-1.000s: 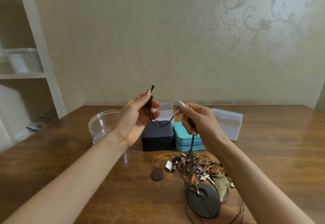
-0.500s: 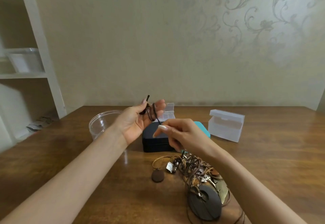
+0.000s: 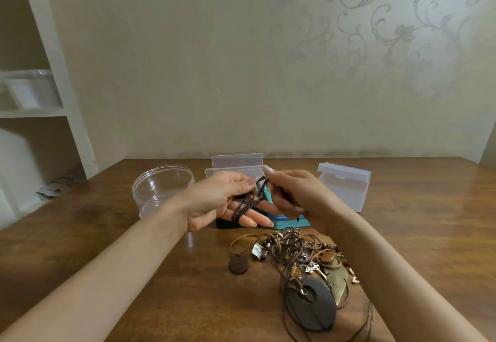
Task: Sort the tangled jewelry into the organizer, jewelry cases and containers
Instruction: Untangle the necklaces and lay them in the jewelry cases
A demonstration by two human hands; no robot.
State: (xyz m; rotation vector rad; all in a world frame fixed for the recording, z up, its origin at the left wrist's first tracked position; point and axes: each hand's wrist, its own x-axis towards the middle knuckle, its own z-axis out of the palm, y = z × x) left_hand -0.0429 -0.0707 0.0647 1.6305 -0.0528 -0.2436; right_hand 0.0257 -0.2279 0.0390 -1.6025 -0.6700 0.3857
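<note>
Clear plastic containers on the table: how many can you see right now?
3. A round tub stands at the left, an open hinged box at the back in the middle, and a closed box at the right. Others may be hidden.

Tub [image 3: 161, 188] toward the table's [image 3: 94, 234] far left corner, open box [image 3: 236, 163] mid far edge, lidded box [image 3: 345, 188] to its right, two cases [image 3: 291, 223] just before the open box, jewelry heap [image 3: 295, 250] before them toward the near edge, left hand [image 3: 220, 199] and right hand [image 3: 298, 194] above the cases, cord [image 3: 248, 202] between.
</note>
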